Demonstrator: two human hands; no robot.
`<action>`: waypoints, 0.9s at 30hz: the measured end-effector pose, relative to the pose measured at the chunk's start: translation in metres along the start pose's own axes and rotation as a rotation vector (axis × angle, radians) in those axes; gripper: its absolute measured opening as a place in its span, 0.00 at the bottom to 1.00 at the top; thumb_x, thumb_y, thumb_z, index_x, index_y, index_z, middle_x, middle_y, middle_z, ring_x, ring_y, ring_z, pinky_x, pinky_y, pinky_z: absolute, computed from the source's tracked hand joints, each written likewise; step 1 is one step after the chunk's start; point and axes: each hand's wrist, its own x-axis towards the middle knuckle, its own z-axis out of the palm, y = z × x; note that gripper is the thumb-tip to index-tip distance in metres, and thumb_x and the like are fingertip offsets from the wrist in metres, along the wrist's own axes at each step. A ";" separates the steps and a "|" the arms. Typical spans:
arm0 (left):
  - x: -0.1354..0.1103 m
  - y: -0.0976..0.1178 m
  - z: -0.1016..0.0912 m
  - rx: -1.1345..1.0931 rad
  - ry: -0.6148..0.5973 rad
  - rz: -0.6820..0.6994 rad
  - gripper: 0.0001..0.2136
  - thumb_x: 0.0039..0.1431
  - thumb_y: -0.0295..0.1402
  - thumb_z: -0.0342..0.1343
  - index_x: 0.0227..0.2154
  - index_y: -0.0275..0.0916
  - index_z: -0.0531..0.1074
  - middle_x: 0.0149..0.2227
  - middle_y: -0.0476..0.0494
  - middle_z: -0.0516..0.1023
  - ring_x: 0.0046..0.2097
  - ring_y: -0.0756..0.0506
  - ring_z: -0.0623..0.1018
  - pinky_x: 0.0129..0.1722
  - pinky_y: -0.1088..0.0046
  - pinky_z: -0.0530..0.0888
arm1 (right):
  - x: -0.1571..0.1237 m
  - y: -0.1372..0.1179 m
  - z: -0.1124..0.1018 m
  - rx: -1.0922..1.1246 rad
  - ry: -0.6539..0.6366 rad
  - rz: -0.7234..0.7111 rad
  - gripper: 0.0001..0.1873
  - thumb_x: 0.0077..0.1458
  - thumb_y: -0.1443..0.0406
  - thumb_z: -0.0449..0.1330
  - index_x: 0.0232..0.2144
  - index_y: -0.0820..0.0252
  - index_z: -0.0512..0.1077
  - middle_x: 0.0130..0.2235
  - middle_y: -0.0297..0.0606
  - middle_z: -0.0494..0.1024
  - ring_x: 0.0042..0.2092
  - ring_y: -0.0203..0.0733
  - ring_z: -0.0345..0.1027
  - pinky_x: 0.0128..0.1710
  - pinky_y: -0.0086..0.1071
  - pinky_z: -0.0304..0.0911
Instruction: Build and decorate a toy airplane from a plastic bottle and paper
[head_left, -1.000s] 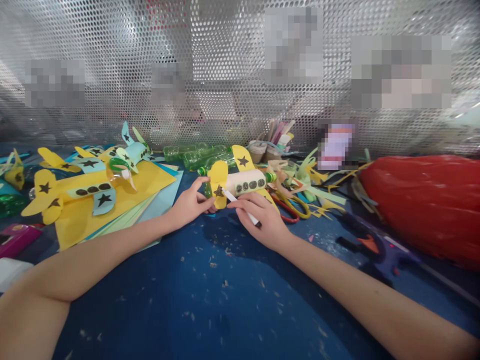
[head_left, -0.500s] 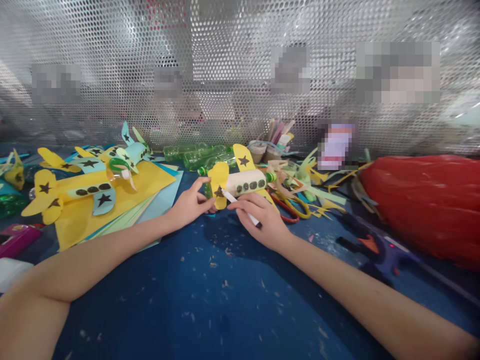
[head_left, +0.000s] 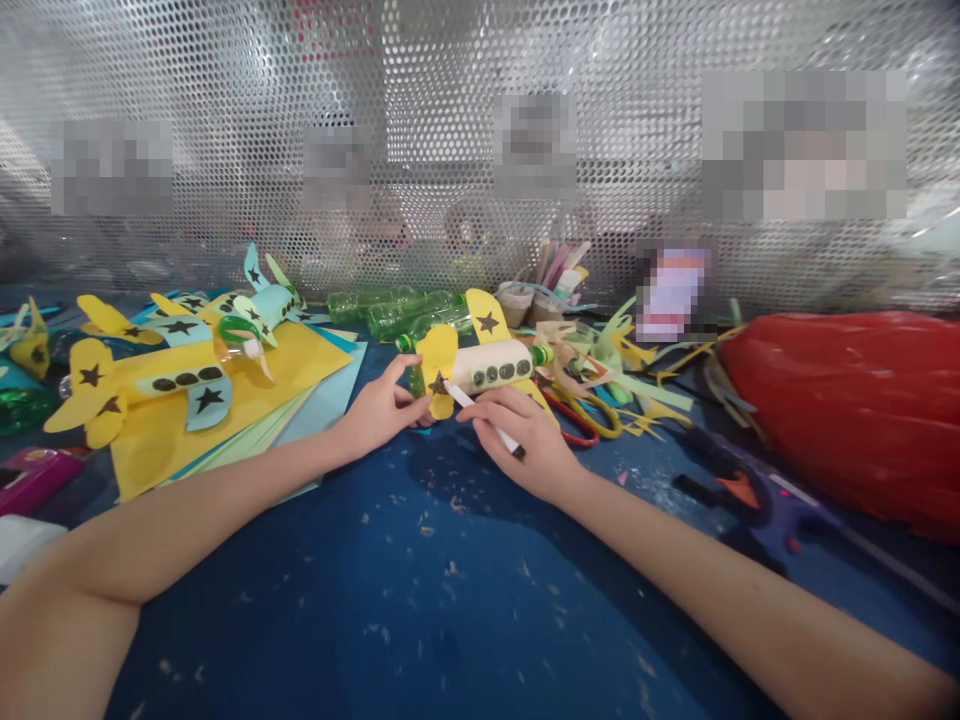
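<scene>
A toy plane made from a green bottle (head_left: 491, 366) lies in front of me, wrapped in pale paper with dark oval windows. Its yellow paper tail piece (head_left: 441, 350) carries a dark star, and a yellow wing (head_left: 489, 318) with another star rises behind. My left hand (head_left: 390, 405) grips the plane's tail end between thumb and fingers. My right hand (head_left: 525, 440) is closed around a white marker (head_left: 480, 412), its tip at the star on the tail piece. The palm side of both hands is hidden.
Finished paper planes (head_left: 161, 375) lie on coloured sheets (head_left: 300, 415) at left. Green bottles (head_left: 409, 312) and cups of sticks (head_left: 517, 298) stand behind. Scissors (head_left: 600, 412), paper scraps (head_left: 645, 385), a glue gun (head_left: 780, 495) and a red bag (head_left: 847, 410) are at right. A perforated metal screen (head_left: 450, 120) closes the back.
My hands, the marker and the plane look almost unmoved. Behind the screen, a blurred figure has shifted slightly left.
</scene>
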 end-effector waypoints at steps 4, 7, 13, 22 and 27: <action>0.000 0.000 0.000 -0.004 0.003 -0.002 0.25 0.61 0.34 0.55 0.58 0.40 0.54 0.28 0.48 0.81 0.31 0.46 0.82 0.34 0.70 0.78 | 0.000 0.000 0.000 -0.005 -0.001 -0.014 0.13 0.61 0.69 0.51 0.40 0.55 0.74 0.36 0.40 0.75 0.39 0.43 0.70 0.39 0.38 0.66; 0.000 0.000 0.000 -0.019 -0.002 0.001 0.24 0.61 0.35 0.55 0.57 0.40 0.55 0.28 0.48 0.81 0.31 0.45 0.82 0.34 0.70 0.78 | 0.000 0.000 0.000 -0.005 0.000 -0.013 0.13 0.61 0.69 0.51 0.41 0.54 0.74 0.37 0.40 0.75 0.40 0.42 0.70 0.40 0.38 0.66; 0.000 0.000 -0.001 -0.003 -0.006 0.004 0.25 0.60 0.35 0.56 0.57 0.40 0.54 0.28 0.48 0.81 0.31 0.46 0.82 0.35 0.71 0.77 | 0.001 0.000 0.001 -0.008 0.002 -0.009 0.13 0.62 0.69 0.51 0.42 0.55 0.74 0.37 0.41 0.75 0.40 0.43 0.70 0.40 0.39 0.67; 0.000 0.001 0.000 -0.008 -0.002 -0.006 0.24 0.60 0.34 0.55 0.57 0.39 0.55 0.29 0.48 0.81 0.31 0.46 0.82 0.35 0.71 0.78 | 0.001 0.000 0.000 -0.004 -0.005 -0.029 0.12 0.61 0.69 0.51 0.41 0.54 0.74 0.37 0.40 0.76 0.40 0.42 0.71 0.40 0.38 0.68; -0.001 0.001 0.000 -0.006 -0.004 -0.001 0.24 0.60 0.34 0.55 0.57 0.39 0.55 0.29 0.48 0.81 0.31 0.46 0.82 0.34 0.71 0.77 | 0.001 -0.001 0.001 -0.020 -0.008 -0.033 0.12 0.62 0.68 0.51 0.40 0.56 0.74 0.38 0.41 0.76 0.40 0.42 0.71 0.40 0.38 0.68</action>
